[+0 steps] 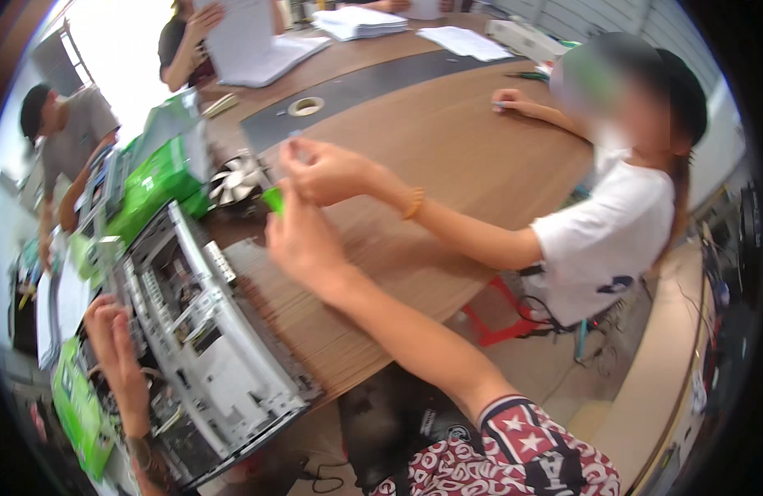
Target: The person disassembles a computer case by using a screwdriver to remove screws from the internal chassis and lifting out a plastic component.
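Note:
My left hand (113, 335) is raised at the left side of an opened metal computer case (241, 355), fingers stretched out and holding nothing I can see. The case lies tilted, its bays and wiring exposed. Over the table my right hand (307, 248) is closed, its fingers blurred. A bright green piece (272, 200) pokes out at its fingers; its kind is hard to make out. A co-worker's hand (328, 169) meets mine there from the right, fingers pinched. A cooling fan with white blades (237, 180) sits just left of our hands.
Green plastic packs (158, 182) lie behind the case, with another green pack (82, 405) at left. On the brown table (448, 124) are a tape roll (305, 107) and paper stacks (361, 22). The co-worker sits at right near a red stool (501, 310); other people stand beyond.

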Available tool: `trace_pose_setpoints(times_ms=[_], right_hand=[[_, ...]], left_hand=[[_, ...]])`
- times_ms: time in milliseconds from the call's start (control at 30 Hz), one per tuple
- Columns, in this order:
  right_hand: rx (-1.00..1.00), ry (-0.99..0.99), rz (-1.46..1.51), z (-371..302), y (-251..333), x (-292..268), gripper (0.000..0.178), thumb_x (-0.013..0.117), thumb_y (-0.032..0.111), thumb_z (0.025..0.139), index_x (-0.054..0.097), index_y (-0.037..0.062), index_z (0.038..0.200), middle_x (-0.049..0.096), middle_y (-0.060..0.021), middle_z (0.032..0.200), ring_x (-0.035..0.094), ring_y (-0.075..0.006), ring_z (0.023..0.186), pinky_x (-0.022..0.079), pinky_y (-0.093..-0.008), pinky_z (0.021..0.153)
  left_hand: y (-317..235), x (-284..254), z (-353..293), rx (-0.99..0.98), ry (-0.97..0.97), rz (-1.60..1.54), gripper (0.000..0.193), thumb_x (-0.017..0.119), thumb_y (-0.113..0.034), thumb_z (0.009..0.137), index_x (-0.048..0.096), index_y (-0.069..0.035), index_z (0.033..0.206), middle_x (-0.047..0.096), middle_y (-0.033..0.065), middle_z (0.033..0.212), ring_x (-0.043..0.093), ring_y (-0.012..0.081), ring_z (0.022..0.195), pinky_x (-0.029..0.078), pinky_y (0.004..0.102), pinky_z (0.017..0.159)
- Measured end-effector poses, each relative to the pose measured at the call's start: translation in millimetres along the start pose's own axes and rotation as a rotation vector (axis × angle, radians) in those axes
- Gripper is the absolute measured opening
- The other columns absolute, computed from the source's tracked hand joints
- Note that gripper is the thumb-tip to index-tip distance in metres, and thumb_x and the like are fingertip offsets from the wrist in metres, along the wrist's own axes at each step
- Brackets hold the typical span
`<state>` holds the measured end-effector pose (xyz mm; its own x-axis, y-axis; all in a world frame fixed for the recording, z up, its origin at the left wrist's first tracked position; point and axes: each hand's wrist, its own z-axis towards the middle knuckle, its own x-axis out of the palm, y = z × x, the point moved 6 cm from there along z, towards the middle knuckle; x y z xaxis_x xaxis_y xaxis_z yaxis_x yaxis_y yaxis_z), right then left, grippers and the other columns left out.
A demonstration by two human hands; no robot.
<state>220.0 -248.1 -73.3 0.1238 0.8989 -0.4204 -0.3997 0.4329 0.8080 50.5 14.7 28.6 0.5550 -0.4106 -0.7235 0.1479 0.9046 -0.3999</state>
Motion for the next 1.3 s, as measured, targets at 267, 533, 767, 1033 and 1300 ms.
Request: trace_pose_setpoints(times_ms=[267, 533, 767, 1033, 1300], right_hand=[[-0.041, -0.036, -0.153, 8, -3, -21, 0.055, 0.056, 0.009, 0.090, 0.036, -0.0024, 0.140, 0.053, -0.0317, 0.129, 0.053, -0.0484, 0.121, 0.045, -0.0524, 0.100], [-0.251, -0.119, -0.025, 12, 3, -26, 0.050, 0.061, 0.011, 0.090, 0.042, 0.0040, 0.136, 0.057, -0.0239, 0.127, 0.058, -0.0424, 0.116, 0.051, -0.0510, 0.093], [-0.169, -0.037, 0.026, 16, -1, -31, 0.049, 0.064, 0.010, 0.090, 0.046, 0.0046, 0.135, 0.056, -0.0251, 0.128, 0.055, -0.0443, 0.120, 0.047, -0.0497, 0.097], [-0.149, -0.200, -0.208, 77, -53, -22, 0.041, 0.063, 0.013, 0.090, 0.050, 0.0065, 0.128, 0.059, -0.0219, 0.114, 0.062, -0.0433, 0.103, 0.053, -0.0503, 0.085], [-0.108, -0.288, -0.168, 146, -96, -1, 0.029, 0.067, 0.013, 0.088, 0.059, 0.0059, 0.115, 0.064, -0.0197, 0.111, 0.064, -0.0411, 0.102, 0.052, -0.0496, 0.087]], left_hand=[[-4, 3, 5, -0.022, -0.001, -0.060, 0.024, 0.045, -0.022, 0.105, 0.053, -0.002, 0.096, 0.049, 0.0163, 0.119, 0.049, 0.0278, 0.113, 0.036, 0.0365, 0.101], [-4, 2, 2, -0.022, 0.019, -0.059, 0.024, 0.047, -0.024, 0.104, 0.054, -0.002, 0.098, 0.048, 0.0139, 0.120, 0.049, 0.0248, 0.109, 0.039, 0.0344, 0.095], [-8, 0, 3, -0.023, 0.034, -0.044, 0.023, 0.049, -0.023, 0.104, 0.055, -0.002, 0.097, 0.048, 0.0134, 0.120, 0.050, 0.0237, 0.107, 0.041, 0.0329, 0.091], [-5, 4, 9, -0.041, 0.034, -0.087, 0.021, 0.051, -0.020, 0.103, 0.055, 0.000, 0.100, 0.048, 0.0141, 0.118, 0.052, 0.0238, 0.099, 0.045, 0.0320, 0.085], [3, 4, 8, -0.071, 0.028, -0.067, 0.022, 0.053, -0.021, 0.102, 0.055, 0.000, 0.097, 0.049, 0.0149, 0.118, 0.052, 0.0253, 0.100, 0.046, 0.0333, 0.085]])
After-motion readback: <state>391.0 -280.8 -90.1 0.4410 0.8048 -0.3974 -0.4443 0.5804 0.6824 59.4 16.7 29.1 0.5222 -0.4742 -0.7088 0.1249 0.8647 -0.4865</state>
